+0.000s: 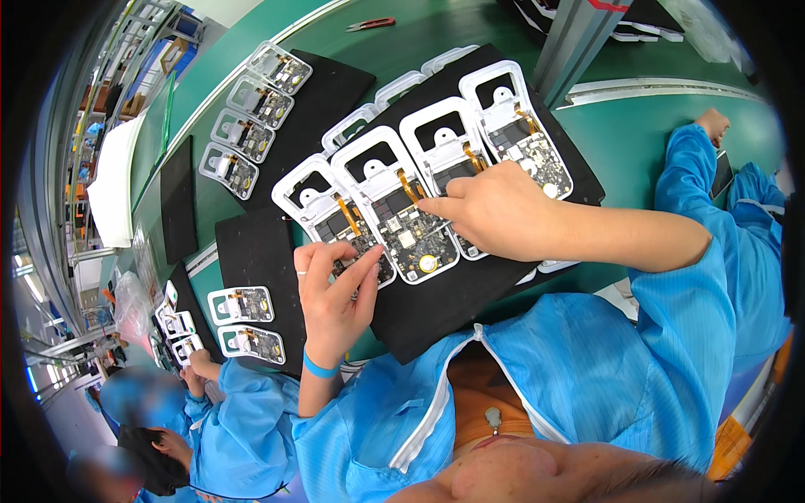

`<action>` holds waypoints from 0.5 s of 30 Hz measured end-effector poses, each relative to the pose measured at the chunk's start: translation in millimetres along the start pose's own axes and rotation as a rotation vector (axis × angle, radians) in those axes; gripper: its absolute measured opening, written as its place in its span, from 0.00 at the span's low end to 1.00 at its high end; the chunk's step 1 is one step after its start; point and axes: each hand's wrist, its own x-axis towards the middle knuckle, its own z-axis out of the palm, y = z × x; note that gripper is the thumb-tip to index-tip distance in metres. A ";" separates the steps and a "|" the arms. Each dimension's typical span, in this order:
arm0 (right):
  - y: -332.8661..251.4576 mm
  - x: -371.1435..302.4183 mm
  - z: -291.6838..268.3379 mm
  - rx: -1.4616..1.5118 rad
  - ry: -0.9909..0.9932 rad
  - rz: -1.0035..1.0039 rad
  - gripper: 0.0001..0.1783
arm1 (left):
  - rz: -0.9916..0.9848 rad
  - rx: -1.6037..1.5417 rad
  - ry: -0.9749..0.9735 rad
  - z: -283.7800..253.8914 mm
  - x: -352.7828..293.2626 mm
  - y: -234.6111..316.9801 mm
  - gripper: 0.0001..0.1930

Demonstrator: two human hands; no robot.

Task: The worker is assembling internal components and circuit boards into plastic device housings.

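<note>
A row of white plastic frames with circuit boards lies on a black mat (pixel 436 306). The second frame from the left (pixel 407 239) carries a dark board with orange flex cables and a round gold part. My right hand (pixel 507 214) reaches in from the right; its outstretched index fingertip touches the board beside an orange flex cable (pixel 407 184). The other fingers are bent, holding nothing I can see. My left hand (pixel 331 289) is over the lower part of the leftmost frame (pixel 314 197), fingers bent but apart. Two further frames (pixel 444 138) (pixel 511 109) lie to the right.
More assembled frames (pixel 243 134) lie in a column on a black mat at the left. Two others (pixel 251 344) are nearer a co-worker in blue (pixel 243 427). Red-handled snips (pixel 371 24) lie on the green table at the back. A metal post (pixel 579 50) stands behind the mat.
</note>
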 end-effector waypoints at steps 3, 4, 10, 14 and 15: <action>1.2 -0.4 5.4 -0.044 0.018 -0.042 0.27 | -0.035 0.004 0.018 -2.9 -8.4 -0.5 0.16; 2.5 -0.7 6.4 -0.051 0.042 -0.063 0.27 | -0.045 0.012 0.026 -3.0 -9.4 -1.4 0.17; -5.0 -4.5 5.3 -0.288 -0.035 -0.228 0.29 | -0.038 -0.003 0.097 -0.1 -0.3 -5.9 0.17; -11.6 1.5 -11.1 -0.237 -0.148 -0.172 0.28 | 0.023 -0.013 0.126 13.9 16.4 -4.5 0.16; -11.1 3.2 -15.7 -0.069 -0.131 -0.106 0.20 | 0.063 0.003 0.128 18.2 19.5 -4.8 0.16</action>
